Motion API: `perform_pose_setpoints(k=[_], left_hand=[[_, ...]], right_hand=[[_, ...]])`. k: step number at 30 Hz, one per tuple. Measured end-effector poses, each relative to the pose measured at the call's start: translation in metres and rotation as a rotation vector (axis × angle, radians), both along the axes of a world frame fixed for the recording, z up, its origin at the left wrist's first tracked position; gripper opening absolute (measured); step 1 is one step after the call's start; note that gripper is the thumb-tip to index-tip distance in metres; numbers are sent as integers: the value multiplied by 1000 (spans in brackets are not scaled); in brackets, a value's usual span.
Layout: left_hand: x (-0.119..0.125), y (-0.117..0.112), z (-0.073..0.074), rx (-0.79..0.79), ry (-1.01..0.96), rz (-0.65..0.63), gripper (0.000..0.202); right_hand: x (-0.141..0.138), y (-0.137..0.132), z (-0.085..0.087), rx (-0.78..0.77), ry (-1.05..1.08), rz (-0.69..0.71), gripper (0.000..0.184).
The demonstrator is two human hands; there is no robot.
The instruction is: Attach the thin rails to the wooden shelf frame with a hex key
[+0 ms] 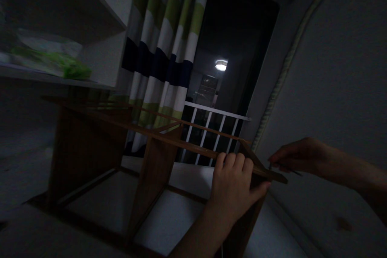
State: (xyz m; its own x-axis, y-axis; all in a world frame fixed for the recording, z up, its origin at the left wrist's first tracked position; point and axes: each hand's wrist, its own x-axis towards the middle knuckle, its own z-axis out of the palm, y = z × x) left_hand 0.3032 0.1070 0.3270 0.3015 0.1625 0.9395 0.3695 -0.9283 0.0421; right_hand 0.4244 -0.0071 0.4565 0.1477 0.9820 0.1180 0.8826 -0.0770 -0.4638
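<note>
A brown wooden shelf frame [90, 145] with upright dividers stands on a pale surface in a dim room. My left hand [234, 187] is closed over the frame's top rail near its right corner, fingers curled over the edge. My right hand [298, 155] reaches in from the right and pinches a thin dark tool [287, 168], too small to name, at that same corner.
A white shelf [60, 76] at upper left carries green and pale packets. A striped green, white and navy curtain [163, 48] hangs behind the frame. A white railing [216, 127] and a dark doorway with a ceiling lamp [221, 65] lie beyond. A grey wall [338, 68] fills the right.
</note>
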Motion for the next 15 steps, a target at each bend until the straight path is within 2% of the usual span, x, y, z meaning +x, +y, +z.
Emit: perform_pose_setpoints(k=[5,11,15], left_hand=[[0,0,0,12,-14,1,43],[0,0,0,-5,-13,-14,42],[-1,-1,0,-20,5,-8,42]], right_hand=[[0,2,5,-95,-47,15,29],[-6,12,4,-10,-196,-56,26],[-5,22,0,-48,-129,-77,26]])
